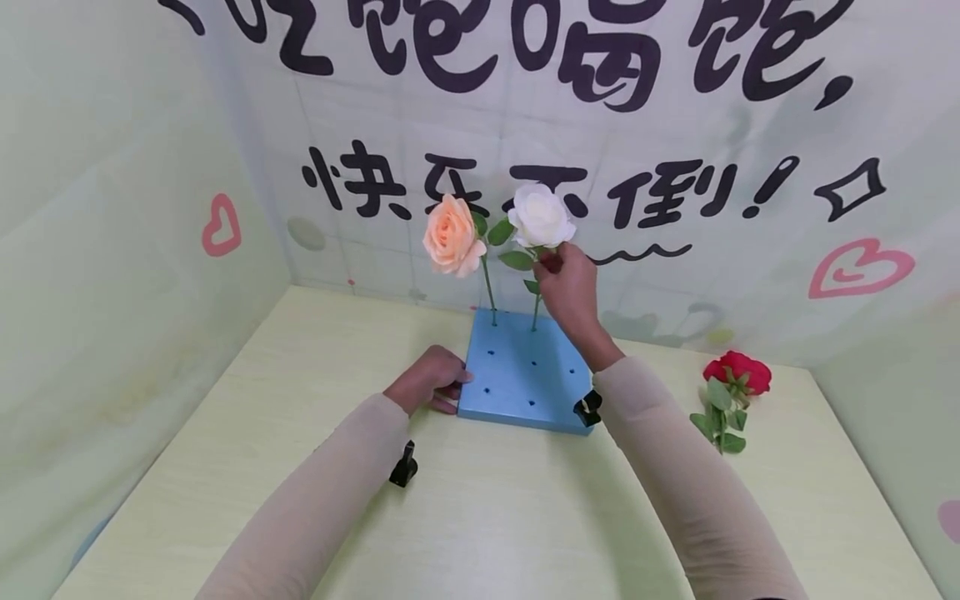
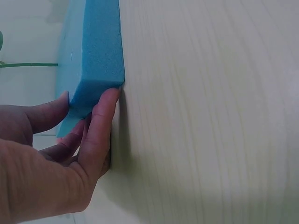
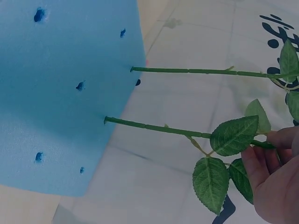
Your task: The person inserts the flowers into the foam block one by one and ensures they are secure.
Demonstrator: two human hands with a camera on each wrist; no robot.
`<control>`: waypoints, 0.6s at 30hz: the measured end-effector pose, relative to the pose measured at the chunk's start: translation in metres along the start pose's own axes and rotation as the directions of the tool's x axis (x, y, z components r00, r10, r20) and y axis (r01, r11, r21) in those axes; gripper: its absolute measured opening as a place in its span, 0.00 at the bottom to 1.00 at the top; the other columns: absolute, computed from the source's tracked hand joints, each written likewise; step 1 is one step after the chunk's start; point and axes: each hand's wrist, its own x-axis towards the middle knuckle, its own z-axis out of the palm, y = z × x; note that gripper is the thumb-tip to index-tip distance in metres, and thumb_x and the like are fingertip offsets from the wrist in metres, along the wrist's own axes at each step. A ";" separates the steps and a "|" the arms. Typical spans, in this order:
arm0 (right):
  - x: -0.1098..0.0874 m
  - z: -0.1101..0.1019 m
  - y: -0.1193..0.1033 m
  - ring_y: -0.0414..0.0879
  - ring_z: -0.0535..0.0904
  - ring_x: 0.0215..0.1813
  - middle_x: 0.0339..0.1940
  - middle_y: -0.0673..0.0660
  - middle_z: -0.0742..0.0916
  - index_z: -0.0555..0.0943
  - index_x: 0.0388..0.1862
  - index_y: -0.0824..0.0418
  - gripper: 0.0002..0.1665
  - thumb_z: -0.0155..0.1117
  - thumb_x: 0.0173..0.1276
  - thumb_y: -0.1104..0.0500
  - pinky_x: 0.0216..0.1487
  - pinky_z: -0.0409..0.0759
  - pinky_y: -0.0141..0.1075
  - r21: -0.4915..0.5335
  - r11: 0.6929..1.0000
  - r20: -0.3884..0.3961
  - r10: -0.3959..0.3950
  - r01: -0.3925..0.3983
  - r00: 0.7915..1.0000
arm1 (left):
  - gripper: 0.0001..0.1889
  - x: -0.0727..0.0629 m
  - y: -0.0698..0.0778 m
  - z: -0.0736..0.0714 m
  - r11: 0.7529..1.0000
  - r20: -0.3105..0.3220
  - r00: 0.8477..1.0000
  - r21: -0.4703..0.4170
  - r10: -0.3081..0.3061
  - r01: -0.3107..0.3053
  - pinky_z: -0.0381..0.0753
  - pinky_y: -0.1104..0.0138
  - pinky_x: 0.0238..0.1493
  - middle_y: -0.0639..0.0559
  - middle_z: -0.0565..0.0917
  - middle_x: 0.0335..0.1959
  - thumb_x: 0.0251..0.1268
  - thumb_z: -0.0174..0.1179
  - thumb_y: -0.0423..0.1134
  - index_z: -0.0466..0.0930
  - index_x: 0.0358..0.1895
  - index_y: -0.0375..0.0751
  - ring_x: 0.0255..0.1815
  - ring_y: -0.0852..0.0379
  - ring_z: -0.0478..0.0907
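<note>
A blue foam board (image 1: 510,379) with rows of small holes lies on the table. My left hand (image 1: 435,379) grips its left edge, with the thumb (image 2: 58,109) on the top face and the fingers against the side. High on its green stem, just below the bloom, my right hand (image 1: 570,287) pinches a white rose (image 1: 540,217). The lower end of that stem (image 3: 154,127) stands in a hole in the board's back row. Beside it, a peach rose (image 1: 452,236) stands upright in another back-row hole, its bloom leaning left.
A red rose (image 1: 738,375) with green leaves lies on the table (image 1: 315,483) to the right of the board. Close behind the board hangs a printed cloth backdrop (image 1: 360,108), and cloth sides bound the table at left and right.
</note>
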 end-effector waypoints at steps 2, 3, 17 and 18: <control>0.000 0.000 0.001 0.52 0.81 0.42 0.41 0.62 0.85 0.79 0.45 0.67 0.11 0.63 0.66 0.63 0.43 0.84 0.42 -0.006 1.000 -0.008 -0.013 0.012 1.000 | 0.10 0.000 0.000 -0.001 1.000 0.007 1.000 -0.006 -0.001 0.001 0.88 0.58 0.28 0.43 0.76 0.29 0.69 0.58 0.32 0.76 0.48 0.31 0.27 0.52 0.76; -0.001 0.000 0.001 0.52 0.81 0.42 0.41 0.61 0.85 0.79 0.45 0.67 0.11 0.63 0.66 0.63 0.43 0.84 0.42 -0.009 1.000 -0.011 -0.019 0.019 1.000 | 0.10 -0.001 0.000 -0.002 1.000 0.008 1.000 -0.009 -0.001 0.001 0.88 0.58 0.28 0.43 0.76 0.29 0.69 0.58 0.32 0.76 0.48 0.31 0.27 0.51 0.76; -0.008 -0.007 0.002 0.53 0.80 0.40 0.38 0.61 0.85 0.81 0.42 0.67 0.09 0.63 0.65 0.63 0.42 0.83 0.43 -0.030 0.997 0.005 -0.075 0.075 0.997 | 0.11 0.000 -0.001 0.000 1.000 -0.002 1.000 -0.002 -0.006 0.006 0.88 0.59 0.28 0.43 0.76 0.30 0.69 0.58 0.32 0.75 0.49 0.31 0.28 0.51 0.76; -0.009 -0.007 0.001 0.53 0.80 0.40 0.38 0.61 0.85 0.81 0.42 0.67 0.09 0.63 0.65 0.63 0.42 0.84 0.44 -0.034 0.996 -0.001 -0.088 0.088 0.996 | 0.11 0.000 -0.001 0.000 1.000 -0.002 1.000 -0.002 -0.006 0.006 0.88 0.59 0.28 0.43 0.76 0.31 0.69 0.58 0.32 0.75 0.50 0.31 0.28 0.51 0.76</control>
